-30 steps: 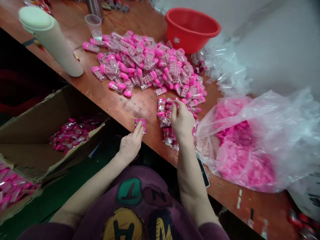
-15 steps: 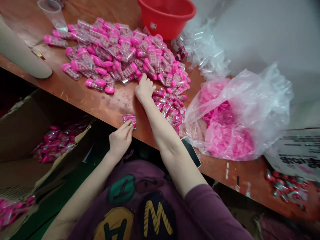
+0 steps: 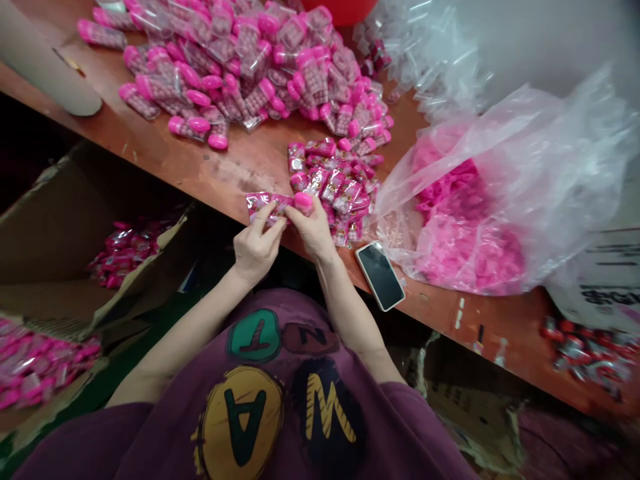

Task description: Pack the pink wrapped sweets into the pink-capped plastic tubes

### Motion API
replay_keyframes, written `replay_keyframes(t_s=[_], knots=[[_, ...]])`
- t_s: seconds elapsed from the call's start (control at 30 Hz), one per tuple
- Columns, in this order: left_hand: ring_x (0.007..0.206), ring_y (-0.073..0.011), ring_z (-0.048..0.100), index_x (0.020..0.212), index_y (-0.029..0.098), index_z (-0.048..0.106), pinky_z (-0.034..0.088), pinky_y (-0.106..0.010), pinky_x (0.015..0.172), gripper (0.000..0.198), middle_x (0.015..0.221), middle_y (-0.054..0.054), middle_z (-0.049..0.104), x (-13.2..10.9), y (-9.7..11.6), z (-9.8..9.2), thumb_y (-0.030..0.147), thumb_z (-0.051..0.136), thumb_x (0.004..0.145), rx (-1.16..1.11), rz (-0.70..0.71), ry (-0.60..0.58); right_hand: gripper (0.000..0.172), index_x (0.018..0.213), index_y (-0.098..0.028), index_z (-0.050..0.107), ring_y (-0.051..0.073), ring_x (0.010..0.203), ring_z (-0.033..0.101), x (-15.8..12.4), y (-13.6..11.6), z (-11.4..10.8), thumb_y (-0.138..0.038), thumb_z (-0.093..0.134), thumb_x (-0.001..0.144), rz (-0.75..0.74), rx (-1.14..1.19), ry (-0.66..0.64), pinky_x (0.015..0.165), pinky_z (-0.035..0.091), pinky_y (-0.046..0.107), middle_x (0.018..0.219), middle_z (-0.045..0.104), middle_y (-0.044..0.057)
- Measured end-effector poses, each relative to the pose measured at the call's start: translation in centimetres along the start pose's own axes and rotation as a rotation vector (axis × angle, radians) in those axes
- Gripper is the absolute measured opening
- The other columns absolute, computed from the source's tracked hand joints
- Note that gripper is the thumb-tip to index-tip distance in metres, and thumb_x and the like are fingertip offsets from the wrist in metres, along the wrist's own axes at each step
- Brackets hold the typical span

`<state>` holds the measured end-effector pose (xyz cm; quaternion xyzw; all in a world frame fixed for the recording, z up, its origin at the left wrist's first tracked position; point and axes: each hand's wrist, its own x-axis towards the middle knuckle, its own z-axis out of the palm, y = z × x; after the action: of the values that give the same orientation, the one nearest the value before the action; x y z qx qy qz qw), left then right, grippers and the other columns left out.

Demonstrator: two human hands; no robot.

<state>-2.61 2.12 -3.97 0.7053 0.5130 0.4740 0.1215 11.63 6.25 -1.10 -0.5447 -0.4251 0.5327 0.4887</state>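
At the near edge of the brown table (image 3: 240,167) my left hand (image 3: 256,245) pinches a small pink printed packet (image 3: 260,203). My right hand (image 3: 313,227) is closed on a pink-capped clear tube (image 3: 303,200) and holds it against the packet's open end. Both hands meet just over the table edge. A small stack of the same pink packets (image 3: 335,187) lies right behind my right hand. Farther back spreads a large heap of pink-capped tubes of candy (image 3: 250,73), some in clear sleeves.
A phone (image 3: 380,275) lies face up by the table edge, right of my hands. A big clear bag of pink pieces (image 3: 480,213) fills the right side. Empty clear sleeves (image 3: 430,60) pile behind it. A cardboard box (image 3: 65,220) with packed pink packets sits below left. A cream cylinder (image 3: 45,67) lies far left.
My right hand has drawn back from the heap with a pink-capped tube and joined my left hand, which has lifted the packet off the table edge. The view dipped lower.
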Motion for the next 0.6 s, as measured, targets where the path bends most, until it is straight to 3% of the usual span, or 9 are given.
replay_keyframes(t_s=[0.1,0.17,0.23,0.33,0.47,0.6], knots=[[0.082,-0.0174,0.074,0.118,0.018,0.076,0.058,-0.029,0.074,0.031,0.131,-0.016,0.071,0.4,1.1,-0.7,0.038,0.067,0.095,-0.165,-0.238,0.003,0.037,0.099,-0.024,0.053,0.01,0.077,0.052,-0.2,-0.2,-0.7,-0.034,0.078,0.075,-0.057,0.017,0.032,0.076,0.049,0.025,0.086,0.054,-0.006],[0.059,-0.0099,0.062,0.112,0.016,0.076,0.051,-0.025,0.055,0.034,0.112,-0.012,0.075,1.1,1.6,-1.6,0.043,0.069,0.092,-0.36,-0.476,-0.021,0.037,0.099,-0.025,0.053,0.01,0.076,0.052,-0.5,-0.6,-1.2,-0.034,0.08,0.075,-0.079,-0.009,-0.012,0.077,0.05,0.025,0.086,0.054,-0.006],[0.044,-0.006,0.049,0.097,0.014,0.077,0.037,-0.022,0.042,0.033,0.081,-0.005,0.071,1.8,1.9,-2.4,0.045,0.074,0.087,-0.572,-0.681,-0.138,0.037,0.099,-0.025,0.053,0.01,0.075,0.051,-0.9,-0.9,-1.5,-0.035,0.08,0.076,-0.08,-0.026,-0.097,0.076,0.05,0.025,0.084,0.053,-0.006],[0.038,-0.0046,0.04,0.071,0.013,0.071,0.026,-0.02,0.04,0.029,0.05,0.004,0.052,2.7,2.1,-2.9,0.039,0.083,0.076,-0.766,-0.851,-0.269,0.035,0.101,-0.025,0.054,0.011,0.075,0.052,-1.5,-0.8,-1.5,-0.037,0.078,0.078,-0.094,-0.059,-0.16,0.076,0.05,0.026,0.085,0.053,-0.006],[0.036,-0.0032,0.036,0.058,0.014,0.063,0.02,-0.02,0.039,0.031,0.043,0.005,0.048,2.9,2.2,-2.5,0.031,0.088,0.068,-0.812,-1.002,-0.203,0.027,0.101,-0.025,0.053,0.013,0.079,0.054,-1.2,0.4,-1.1,-0.036,0.07,0.083,-0.189,-0.205,-0.062,0.077,0.05,0.027,0.087,0.055,-0.004],[0.033,-0.0025,0.034,0.055,0.014,0.061,0.017,-0.02,0.037,0.032,0.039,0.006,0.045,2.4,1.3,-2.4,0.026,0.086,0.071,-0.7,-1.071,-0.061,0.018,0.108,-0.023,0.058,0.019,0.083,0.058,0.0,1.2,-0.6,-0.024,0.055,0.09,-0.277,-0.632,-0.002,0.086,0.05,0.036,0.089,0.061,0.001]])
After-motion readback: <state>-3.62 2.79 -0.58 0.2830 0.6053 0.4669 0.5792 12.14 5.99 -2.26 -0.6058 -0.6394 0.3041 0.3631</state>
